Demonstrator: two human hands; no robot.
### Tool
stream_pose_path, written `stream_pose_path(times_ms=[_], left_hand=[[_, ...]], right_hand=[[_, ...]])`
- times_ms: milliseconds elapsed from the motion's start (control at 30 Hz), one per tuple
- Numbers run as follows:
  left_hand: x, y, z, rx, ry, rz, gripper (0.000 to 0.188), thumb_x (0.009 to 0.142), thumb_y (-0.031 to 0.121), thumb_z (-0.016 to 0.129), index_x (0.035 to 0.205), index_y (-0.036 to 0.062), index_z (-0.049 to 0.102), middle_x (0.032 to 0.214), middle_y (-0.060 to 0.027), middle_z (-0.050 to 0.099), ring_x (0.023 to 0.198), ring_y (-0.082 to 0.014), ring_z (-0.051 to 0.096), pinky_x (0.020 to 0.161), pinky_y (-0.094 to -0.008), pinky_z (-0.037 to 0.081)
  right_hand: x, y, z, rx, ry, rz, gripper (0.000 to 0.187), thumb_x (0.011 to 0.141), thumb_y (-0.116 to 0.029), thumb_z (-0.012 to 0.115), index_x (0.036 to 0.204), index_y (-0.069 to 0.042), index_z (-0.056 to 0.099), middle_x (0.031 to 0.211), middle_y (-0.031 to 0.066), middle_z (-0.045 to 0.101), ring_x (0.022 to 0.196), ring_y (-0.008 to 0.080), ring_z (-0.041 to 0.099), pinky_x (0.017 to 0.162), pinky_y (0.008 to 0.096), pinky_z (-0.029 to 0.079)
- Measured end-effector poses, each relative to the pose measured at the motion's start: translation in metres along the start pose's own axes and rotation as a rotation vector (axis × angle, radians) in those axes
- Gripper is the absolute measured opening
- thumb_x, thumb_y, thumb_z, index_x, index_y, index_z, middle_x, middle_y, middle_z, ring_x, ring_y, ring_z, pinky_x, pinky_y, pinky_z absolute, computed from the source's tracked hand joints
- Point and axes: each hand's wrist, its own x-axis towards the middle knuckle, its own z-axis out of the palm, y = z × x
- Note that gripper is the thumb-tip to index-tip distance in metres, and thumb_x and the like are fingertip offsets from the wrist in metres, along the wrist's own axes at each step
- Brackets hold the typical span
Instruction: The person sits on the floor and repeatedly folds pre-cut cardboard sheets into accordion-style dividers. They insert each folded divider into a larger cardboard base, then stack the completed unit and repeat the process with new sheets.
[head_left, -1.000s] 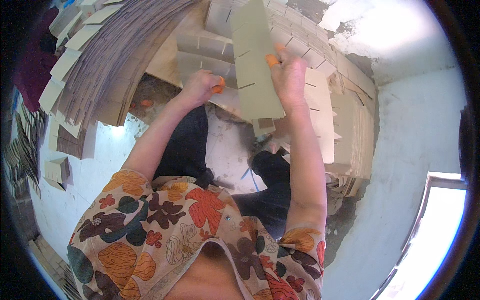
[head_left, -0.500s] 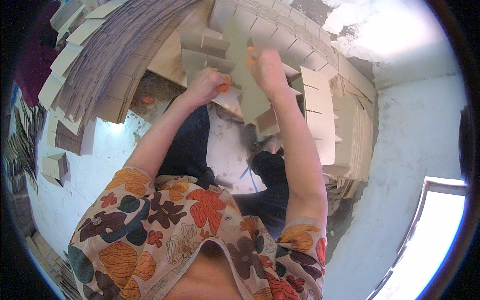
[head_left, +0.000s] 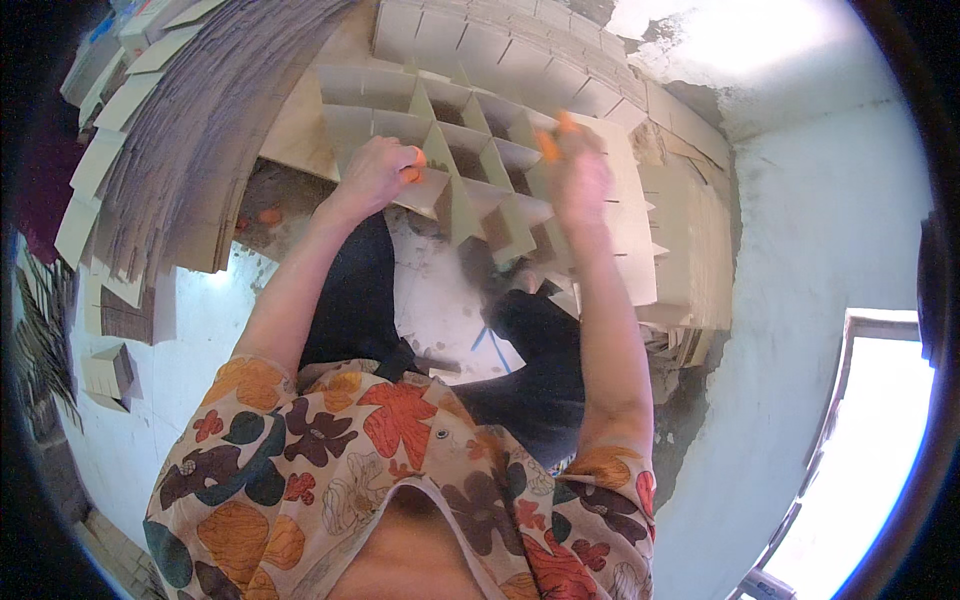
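Note:
A cardboard divider grid (head_left: 468,165) of interlocked grey-beige strips stands in front of me, its square cells spread open. My left hand (head_left: 378,178) is closed at the grid's near left edge, with orange covers on its fingertips, and appears to pinch a strip there. My right hand (head_left: 580,178) is over the grid's right side, smeared by motion. Orange covers show on its fingertips too, but whether they touch or grip a strip I cannot tell. Beside the right forearm is a pale slotted cardboard sheet (head_left: 632,215).
A tall stack of cardboard strips (head_left: 215,130) rises at the left. More slotted strips (head_left: 560,75) stand behind the grid, and stacked cardboard (head_left: 690,255) lies against the pale wall (head_left: 825,210) at right. A small folded cardboard piece (head_left: 108,375) sits on the floor at left.
The grid has opened from a partly collapsed shape into wide square cells. My right hand has moved right and slightly down, and my left hand a little left.

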Motion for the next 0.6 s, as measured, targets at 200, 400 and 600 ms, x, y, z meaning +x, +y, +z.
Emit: stream_pose_path(times_ms=[200, 400, 600], left_hand=[[0.004, -0.002, 0.004, -0.056, 0.01, 0.062, 0.013, 0.071, 0.01, 0.069, 0.082, 0.0066, 0.064, 0.072, -0.0116, 0.058, 0.075, -0.0307, 0.058, 0.066, -0.0408, 0.045], [0.005, 0.001, -0.001, 0.032, 0.014, 0.045, 0.015, 0.071, 0.01, 0.071, 0.084, 0.0061, 0.065, 0.071, -0.0129, 0.058, 0.073, -0.0321, 0.058, 0.065, -0.0406, 0.046], [0.005, -0.002, 0.001, 0.008, 0.014, 0.044, 0.016, 0.069, 0.01, 0.072, 0.083, 0.0067, 0.065, 0.071, -0.0133, 0.057, 0.073, -0.0326, 0.058, 0.065, -0.0416, 0.045]], right_hand=[[-0.055, 0.13, -0.065, -0.244, -0.342, 0.552, 0.065, 0.072, -0.045, 0.073, 0.117, -0.001, 0.056, 0.104, 0.0193, 0.064, 0.099, 0.0312, 0.06, 0.082, 0.042, 0.048], [-0.076, 0.193, -0.066, 0.231, -0.351, 0.826, 0.041, 0.071, -0.031, 0.078, 0.092, 0.001, 0.066, 0.083, 0.0108, 0.067, 0.075, 0.0191, 0.063, 0.07, 0.0312, 0.049], [-0.078, 0.2, -0.073, 0.524, -0.162, 0.974, 0.028, 0.075, -0.022, 0.076, 0.089, 0.002, 0.069, 0.076, 0.0034, 0.063, 0.069, 0.012, 0.056, 0.064, 0.027, 0.046]])
